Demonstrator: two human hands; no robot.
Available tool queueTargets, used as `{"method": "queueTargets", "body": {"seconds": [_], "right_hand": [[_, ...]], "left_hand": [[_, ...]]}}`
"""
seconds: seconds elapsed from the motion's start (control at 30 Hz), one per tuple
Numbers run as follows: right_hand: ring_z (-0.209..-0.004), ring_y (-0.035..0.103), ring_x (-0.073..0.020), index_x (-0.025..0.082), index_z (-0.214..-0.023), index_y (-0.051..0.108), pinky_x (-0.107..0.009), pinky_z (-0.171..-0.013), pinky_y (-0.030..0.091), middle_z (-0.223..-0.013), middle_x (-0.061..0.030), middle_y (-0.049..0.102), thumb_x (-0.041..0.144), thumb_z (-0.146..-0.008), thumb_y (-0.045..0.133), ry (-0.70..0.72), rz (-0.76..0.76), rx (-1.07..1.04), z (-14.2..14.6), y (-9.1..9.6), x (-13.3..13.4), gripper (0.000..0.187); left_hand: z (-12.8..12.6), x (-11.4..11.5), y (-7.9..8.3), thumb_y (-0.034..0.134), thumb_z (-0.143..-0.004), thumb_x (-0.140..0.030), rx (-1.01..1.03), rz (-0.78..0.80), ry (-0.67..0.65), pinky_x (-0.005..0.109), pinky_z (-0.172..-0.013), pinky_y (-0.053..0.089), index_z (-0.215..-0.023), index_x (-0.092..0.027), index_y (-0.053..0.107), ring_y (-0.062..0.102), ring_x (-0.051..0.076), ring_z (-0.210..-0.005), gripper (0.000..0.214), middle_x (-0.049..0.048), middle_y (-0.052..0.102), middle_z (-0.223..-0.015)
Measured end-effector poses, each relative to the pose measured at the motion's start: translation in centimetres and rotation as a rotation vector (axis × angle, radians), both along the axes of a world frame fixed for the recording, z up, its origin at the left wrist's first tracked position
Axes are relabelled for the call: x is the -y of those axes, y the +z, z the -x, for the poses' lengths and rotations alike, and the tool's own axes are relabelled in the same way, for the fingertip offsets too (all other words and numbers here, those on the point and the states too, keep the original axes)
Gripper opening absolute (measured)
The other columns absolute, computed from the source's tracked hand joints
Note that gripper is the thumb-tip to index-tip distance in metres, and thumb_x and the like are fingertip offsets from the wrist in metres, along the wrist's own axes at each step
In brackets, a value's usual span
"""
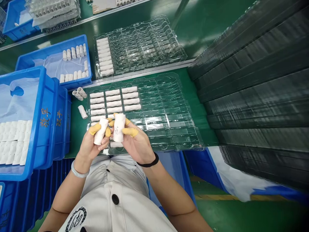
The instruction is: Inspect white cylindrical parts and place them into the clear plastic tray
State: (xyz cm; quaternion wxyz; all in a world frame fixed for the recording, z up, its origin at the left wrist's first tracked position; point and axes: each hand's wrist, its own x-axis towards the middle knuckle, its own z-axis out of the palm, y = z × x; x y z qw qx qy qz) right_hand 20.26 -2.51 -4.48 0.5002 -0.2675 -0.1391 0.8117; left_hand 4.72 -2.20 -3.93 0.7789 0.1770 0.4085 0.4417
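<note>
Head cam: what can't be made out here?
Mark on right tube, in right hand: too small to read, head view.
Left tube, in left hand: underside hidden by fingers, head view.
Tray slots under hands: hidden by them, head view.
Far crate: cut off by frame edge, head view.

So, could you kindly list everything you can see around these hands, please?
Held tubes: two, white, one in each hand.
Loose tubes: three, white, on the bench.
Plastic trays: two, see-through, on the green bench, both with rows of white tubes.
Crates: at least four, blue, to the left.
Tray stack: one, dark, to the right.
Left hand: yellow finger cots, pale bangle.
Right hand: yellow finger cots, black wristband.
</note>
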Motion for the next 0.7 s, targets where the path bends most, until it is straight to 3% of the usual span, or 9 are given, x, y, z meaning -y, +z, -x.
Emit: {"method": "queueTargets", "body": {"seconds": [0.13,0.47,0.7], "right_hand": [[-0.09,0.062,-0.0189,0.02,-0.108,0.069,-0.034,-0.081,0.056,-0.107,-0.0044,0.07,0.013,-0.066,0.061,0.001,-0.016,0.02,-0.4,0.2,0.0,0.044],[-0.102,0.06,-0.0224,0.02,-0.099,0.068,-0.038,-0.084,0.055,-0.11,-0.0063,0.068,0.012,-0.064,0.061,-0.013,-0.014,0.057,-1.1,0.3,-0.4,0.036],[-0.109,0.06,-0.0247,0.02,-0.099,0.067,-0.043,-0.091,0.055,-0.113,-0.0069,0.066,0.012,-0.064,0.061,-0.013,-0.012,0.046,-1.1,0.5,-0.5,0.036]], "left_hand": [[-0.2,-0.2,0.4,0.063,-0.074,-0.024,0.02,-0.044,-0.013,0.014,-0.032,0.028,-0.086,-0.011,0.064,0.042,0.005,-0.042,0.017,0.0037,0.063,-0.071],[-0.7,0.0,0.9,0.062,-0.063,-0.016,-0.02,-0.129,-0.009,0.022,-0.041,0.036,-0.119,-0.013,0.062,0.05,0.011,-0.055,0.056,0.0061,0.063,-0.087],[-0.9,0.3,1.2,0.067,-0.068,-0.018,-0.022,-0.148,-0.006,0.023,-0.044,0.038,-0.117,-0.015,0.064,0.052,0.011,-0.057,0.049,0.0052,0.062,-0.089]]}}
